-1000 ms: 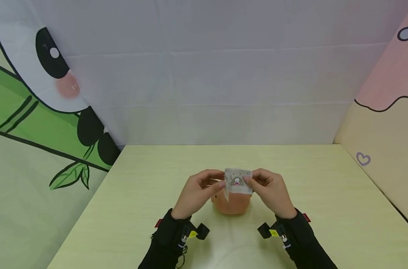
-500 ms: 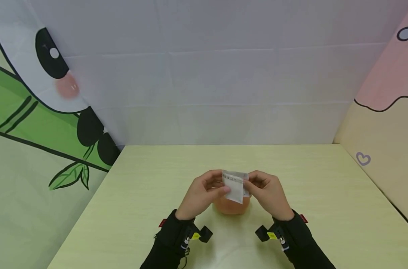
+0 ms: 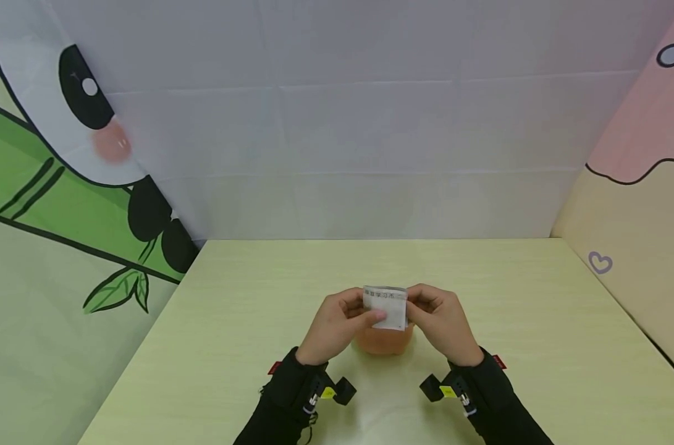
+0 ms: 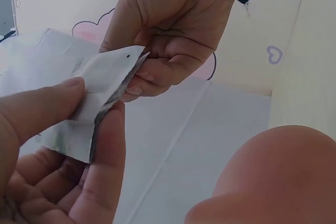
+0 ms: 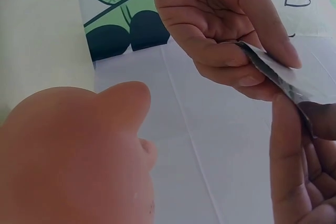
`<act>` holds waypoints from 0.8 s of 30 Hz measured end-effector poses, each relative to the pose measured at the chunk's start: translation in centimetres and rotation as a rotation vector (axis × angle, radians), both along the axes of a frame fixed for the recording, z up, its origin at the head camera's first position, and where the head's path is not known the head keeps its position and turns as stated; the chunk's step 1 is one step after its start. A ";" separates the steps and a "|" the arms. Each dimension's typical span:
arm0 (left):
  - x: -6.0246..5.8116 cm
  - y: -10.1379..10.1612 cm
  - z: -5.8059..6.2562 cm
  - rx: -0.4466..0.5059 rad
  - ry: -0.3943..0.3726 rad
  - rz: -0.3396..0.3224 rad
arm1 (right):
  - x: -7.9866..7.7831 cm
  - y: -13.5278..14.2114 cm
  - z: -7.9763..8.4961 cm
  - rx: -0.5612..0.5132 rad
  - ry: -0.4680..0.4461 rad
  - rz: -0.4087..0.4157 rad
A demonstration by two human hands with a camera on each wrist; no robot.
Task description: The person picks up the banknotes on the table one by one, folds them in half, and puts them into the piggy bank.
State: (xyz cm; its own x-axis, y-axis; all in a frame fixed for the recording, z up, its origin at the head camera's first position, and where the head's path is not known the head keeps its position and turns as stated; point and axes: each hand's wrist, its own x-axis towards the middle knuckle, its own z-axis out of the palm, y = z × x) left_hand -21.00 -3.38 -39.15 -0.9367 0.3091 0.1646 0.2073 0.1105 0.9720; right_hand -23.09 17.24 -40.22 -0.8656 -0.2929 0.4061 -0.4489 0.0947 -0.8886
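A small folded paper note (image 3: 387,307), white with a line of printed characters along its top, is held up between both hands. My left hand (image 3: 339,324) pinches its left side, the thumb lying across the front. At its right edge my right hand (image 3: 441,324) pinches it between thumb and fingers. The left wrist view shows the note (image 4: 100,85) edge-on, its layers folded together. Just below and behind stands a rounded, smooth pinkish-orange animal figure (image 3: 383,342). An ear-like bump sticks out from the figure (image 5: 79,156) in the right wrist view. The note and hands hide its top in the head view.
Everything is above a pale wood-grain table (image 3: 259,266). A light cloth backdrop (image 3: 337,154) rises at its far edge, with cartoon-printed side panels left and right. Black wrist cameras (image 3: 345,390) sit on both dark sleeves.
The note has been folded over from right half to left: the picture side no longer shows, and the printed-character side now faces up. Both hands have moved slightly closer together and a little lower.
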 end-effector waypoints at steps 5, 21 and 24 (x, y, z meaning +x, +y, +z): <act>0.6 -0.4 -0.1 0.011 0.025 -0.023 | 0.8 -0.3 -0.1 -0.002 -0.006 -0.003; 2.1 -1.8 -0.1 -0.003 0.040 -0.031 | 3.2 -1.1 0.2 -0.031 -0.011 -0.020; 2.4 -2.0 -0.1 -0.001 0.044 -0.027 | 3.7 -1.4 0.2 -0.011 -0.006 -0.032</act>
State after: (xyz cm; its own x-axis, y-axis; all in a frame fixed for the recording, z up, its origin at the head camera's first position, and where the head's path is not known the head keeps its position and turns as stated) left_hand -18.58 -5.43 -39.28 -0.9199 0.3343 0.2048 0.2524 0.1054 0.9619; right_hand -19.37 15.89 -40.03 -0.8769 -0.2606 0.4039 -0.4404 0.0987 -0.8924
